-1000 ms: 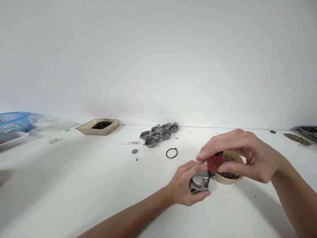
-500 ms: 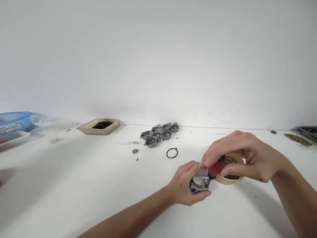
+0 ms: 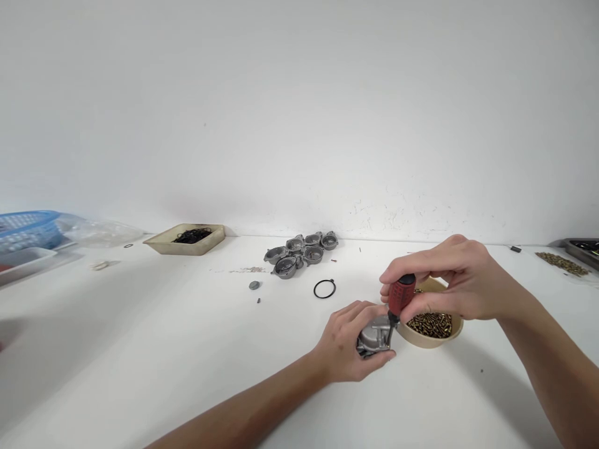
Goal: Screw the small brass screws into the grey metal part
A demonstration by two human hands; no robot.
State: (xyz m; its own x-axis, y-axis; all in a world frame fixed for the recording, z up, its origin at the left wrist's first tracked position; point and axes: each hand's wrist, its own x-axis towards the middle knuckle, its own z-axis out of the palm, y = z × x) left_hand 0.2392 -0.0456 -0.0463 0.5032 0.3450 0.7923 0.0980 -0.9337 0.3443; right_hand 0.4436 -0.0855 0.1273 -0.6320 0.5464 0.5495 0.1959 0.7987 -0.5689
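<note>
My left hand (image 3: pixel 349 343) is closed around a grey cast-metal part (image 3: pixel 374 337), which is partly hidden by the fingers. With thumb and fingers my right hand (image 3: pixel 449 284) grips a screwdriver (image 3: pixel 401 295) with a red and black handle. The screwdriver stands nearly upright, its tip against the right-hand edge of the metal part. Just beyond sits a cream bowl (image 3: pixel 425 341) full of small brass-coloured screws (image 3: pixel 430 325), partly covered by my right hand. A black rubber ring (image 3: pixel 324 289) lies on the table up from my left hand.
Several grey metal cups (image 3: pixel 286 267) stand grouped near the wall. A cream tray (image 3: pixel 185 247) holds black rings. A small grey disc (image 3: pixel 254 285) lies nearby. Left are a blue basket (image 3: pixel 30 229) and plastic bag (image 3: pixel 100 232); far right, loose brass pieces (image 3: pixel 561 263) and a dark tray (image 3: pixel 584 251).
The screwdriver has swung from a slant to nearly upright, and my right hand has shifted up and left with it. More of the screw bowl shows. My left hand has barely moved.
</note>
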